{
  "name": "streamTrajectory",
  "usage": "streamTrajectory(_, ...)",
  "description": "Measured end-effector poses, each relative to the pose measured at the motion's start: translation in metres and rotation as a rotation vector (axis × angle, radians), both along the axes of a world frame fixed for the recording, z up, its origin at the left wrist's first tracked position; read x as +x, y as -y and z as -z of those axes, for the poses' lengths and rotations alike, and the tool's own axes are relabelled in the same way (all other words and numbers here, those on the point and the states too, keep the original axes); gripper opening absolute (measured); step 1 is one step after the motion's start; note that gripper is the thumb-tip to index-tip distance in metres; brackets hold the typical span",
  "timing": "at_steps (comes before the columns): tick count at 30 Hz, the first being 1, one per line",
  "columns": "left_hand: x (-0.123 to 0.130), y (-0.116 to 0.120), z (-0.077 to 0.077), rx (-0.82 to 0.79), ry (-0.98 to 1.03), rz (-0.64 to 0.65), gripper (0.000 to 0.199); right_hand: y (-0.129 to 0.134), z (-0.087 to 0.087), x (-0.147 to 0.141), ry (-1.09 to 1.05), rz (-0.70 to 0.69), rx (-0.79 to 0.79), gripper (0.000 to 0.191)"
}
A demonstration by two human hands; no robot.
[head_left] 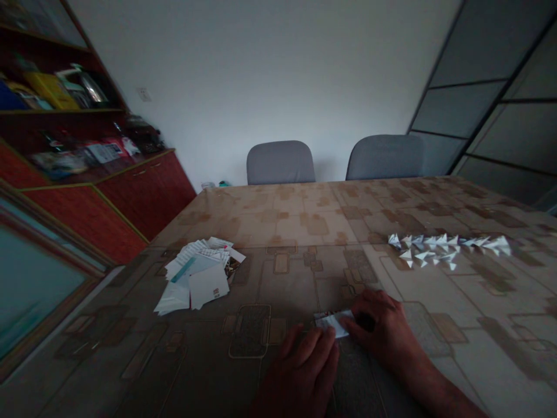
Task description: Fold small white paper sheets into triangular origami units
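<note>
A small folded piece of white paper (334, 325) lies on the patterned tabletop (278, 290) near the front edge. My left hand (307, 363) rests over its lower left part, fingers bent and close together, pressing it down. From the right, my right hand (380, 322) pinches the paper's right end between thumb and fingers. A loose pile of white cards and papers (209, 284) sits to the left. At the right, several small folded white paper pieces (441, 241) stand in two rows.
Two grey chairs (281, 162) stand behind the table's far edge. A red-brown cabinet (143, 186) with shelves holding various items is at the left. Dark-framed panels (470, 98) line the right side.
</note>
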State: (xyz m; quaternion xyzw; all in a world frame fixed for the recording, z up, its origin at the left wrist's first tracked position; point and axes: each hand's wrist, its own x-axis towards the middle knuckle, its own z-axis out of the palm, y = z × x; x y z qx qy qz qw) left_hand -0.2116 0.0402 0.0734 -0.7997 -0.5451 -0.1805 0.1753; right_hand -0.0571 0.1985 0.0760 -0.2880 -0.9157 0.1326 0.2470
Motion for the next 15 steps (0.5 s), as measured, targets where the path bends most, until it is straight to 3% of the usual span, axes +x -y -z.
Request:
streamTrajectory(2,0.0002,0.0014,0.0052,0.083,0.037,-0.065,0.043,0.0000,0.0001,0.0001,0.010,0.004,0.003,0.026)
streamTrajectory(7,-0.0024,0.0011,0.0000,0.016,-0.037,-0.025,0.045,-0.0006,0.0038,0.0009,0.018,-0.004,0.021,0.020)
streamTrajectory(11,-0.0043,0.0012,-0.0025,-0.023,-0.031,-0.014,0.059,0.0024,0.0033,0.0001,0.038,0.036,0.035,0.018)
streamTrajectory(15,-0.0036,0.0019,0.0055,-0.022,-0.039,-0.027,0.067,0.0055,-0.0001,-0.0018,0.044,0.053,0.041,0.020)
